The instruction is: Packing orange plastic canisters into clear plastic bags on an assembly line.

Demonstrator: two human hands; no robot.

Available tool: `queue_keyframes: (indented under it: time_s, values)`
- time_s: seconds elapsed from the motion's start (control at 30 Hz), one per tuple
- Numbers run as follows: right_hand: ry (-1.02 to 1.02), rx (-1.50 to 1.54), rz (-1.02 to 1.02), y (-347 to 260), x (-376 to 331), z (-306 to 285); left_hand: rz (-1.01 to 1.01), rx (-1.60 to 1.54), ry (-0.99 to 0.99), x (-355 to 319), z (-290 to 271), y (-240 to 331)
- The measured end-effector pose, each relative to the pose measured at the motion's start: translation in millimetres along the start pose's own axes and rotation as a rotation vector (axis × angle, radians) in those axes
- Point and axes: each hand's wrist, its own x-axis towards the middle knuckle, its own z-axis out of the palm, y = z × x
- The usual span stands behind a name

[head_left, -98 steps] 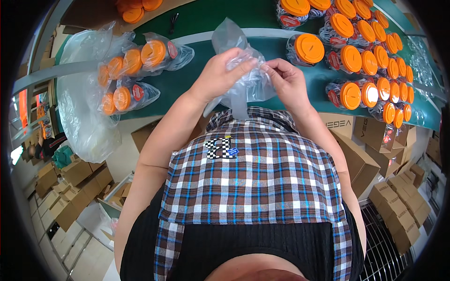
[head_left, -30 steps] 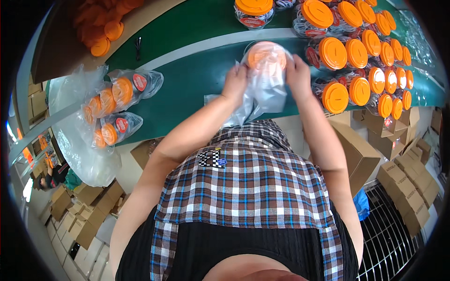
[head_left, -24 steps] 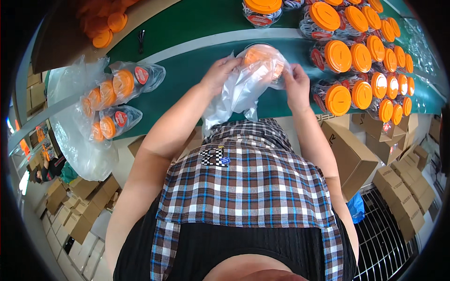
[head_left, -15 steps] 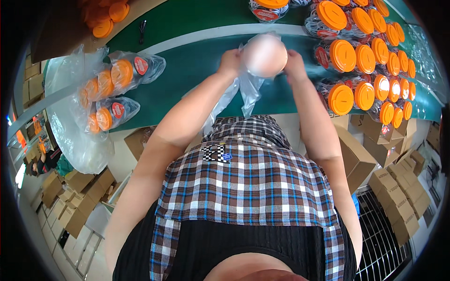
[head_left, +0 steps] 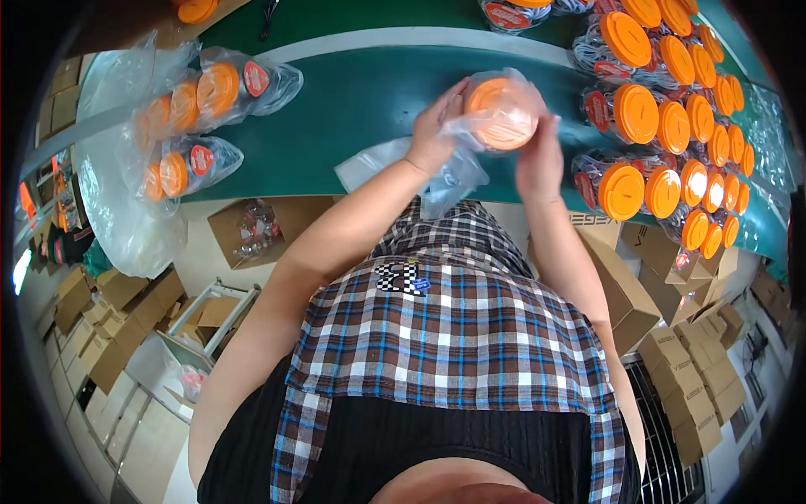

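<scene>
A jar with an orange lid [head_left: 502, 118] is over the green work surface, with thin clear plastic film drawn across its top. My left hand [head_left: 438, 133] is closed on the jar's left side, gripping the film along with it. A loose length of the clear plastic bag [head_left: 449, 181] hangs below this hand. Against the jar's right side lies my right hand [head_left: 540, 161], its fingers slightly blurred and partly hidden behind the jar.
Rows of orange-lidded jars [head_left: 635, 113] with grey cords inside stand at the right. More jars in clear bags [head_left: 217, 90] lie at the left beside a heap of clear plastic bags [head_left: 126, 202]. Cardboard boxes [head_left: 617, 286] stand below the green table [head_left: 336, 92].
The jar has turned between my hands: its facing end looked pale before, and now the orange lid shows. It has shifted slightly right. My right hand has moved down along its side.
</scene>
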Motion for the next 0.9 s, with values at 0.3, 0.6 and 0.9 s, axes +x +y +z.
queue_keyframes:
  time_s: [0.3,0.6,0.9]
  values:
    - [-0.222,-0.147,-0.166,36,-17,5,-0.043,0.207,-0.09,-13,19,-28]
    - [-0.272,-0.251,-0.48,45,-18,99,-0.275,0.248,-0.111,-34,-39,-50]
    - [-0.001,-1.048,-0.576,-105,-36,-42,-0.533,-0.284,-0.227,-64,-118,-30]
